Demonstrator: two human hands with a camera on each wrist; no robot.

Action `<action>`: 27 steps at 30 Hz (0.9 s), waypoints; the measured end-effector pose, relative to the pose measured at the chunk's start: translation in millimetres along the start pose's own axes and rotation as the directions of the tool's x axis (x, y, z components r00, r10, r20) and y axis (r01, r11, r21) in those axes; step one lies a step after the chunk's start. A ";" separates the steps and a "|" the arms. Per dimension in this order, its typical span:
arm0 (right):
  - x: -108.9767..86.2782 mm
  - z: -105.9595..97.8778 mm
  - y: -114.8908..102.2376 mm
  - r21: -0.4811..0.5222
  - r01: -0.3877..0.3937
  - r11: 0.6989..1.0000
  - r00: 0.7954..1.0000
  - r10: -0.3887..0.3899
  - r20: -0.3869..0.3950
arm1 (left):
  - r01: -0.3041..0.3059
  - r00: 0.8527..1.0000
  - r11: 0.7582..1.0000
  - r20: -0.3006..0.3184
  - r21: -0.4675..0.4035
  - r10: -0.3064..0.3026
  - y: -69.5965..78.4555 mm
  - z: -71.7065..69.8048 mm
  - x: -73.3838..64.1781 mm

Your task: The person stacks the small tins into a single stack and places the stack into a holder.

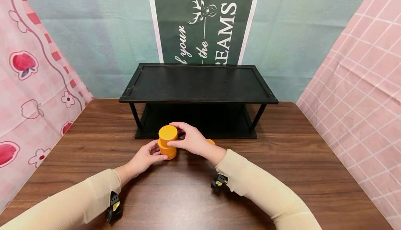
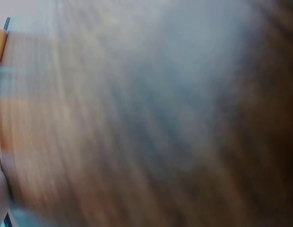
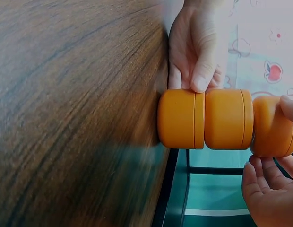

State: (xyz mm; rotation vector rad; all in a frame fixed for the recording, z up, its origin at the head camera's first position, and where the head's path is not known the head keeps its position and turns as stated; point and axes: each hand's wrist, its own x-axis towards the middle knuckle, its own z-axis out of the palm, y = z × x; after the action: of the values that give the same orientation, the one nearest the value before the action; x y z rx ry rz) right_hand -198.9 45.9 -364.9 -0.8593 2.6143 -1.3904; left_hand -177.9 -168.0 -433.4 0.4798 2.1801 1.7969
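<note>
Three orange round lidded jars stand stacked in front of the shelf. The right hand [image 1: 192, 141] pinches the top jar [image 1: 167, 133] between thumb and fingers. In the right wrist view, which lies sideways, this top jar sits slightly offset and tilted against the middle jar [image 3: 226, 119]. The left hand [image 1: 142, 160] holds the bottom jar [image 3: 178, 119] from the left, its thumb [image 3: 203, 75] at the lid's seam. Only slivers of orange jar [image 2: 0, 45] show at the left edge of the blurred left wrist view.
A black two-level shelf [image 1: 197, 83] stands at the back of the brown wooden table [image 1: 188, 195]. Another orange object [image 1: 211, 141] peeks out behind the right wrist. Printed cloths [image 1: 360, 83] hang at both sides and behind.
</note>
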 end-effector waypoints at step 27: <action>0.8 3.3 -5.2 -0.003 0.012 1.000 1.000 -0.012 0.024 | -0.035 0.999 0.999 -0.007 -0.014 0.035 -2.8 0.2 1.6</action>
State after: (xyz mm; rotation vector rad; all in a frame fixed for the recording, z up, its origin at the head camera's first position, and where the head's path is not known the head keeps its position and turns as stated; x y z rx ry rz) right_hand -196.2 40.8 -362.7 -0.8884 2.5986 -1.3709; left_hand -179.5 -167.6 -436.2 0.5126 2.1751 1.8337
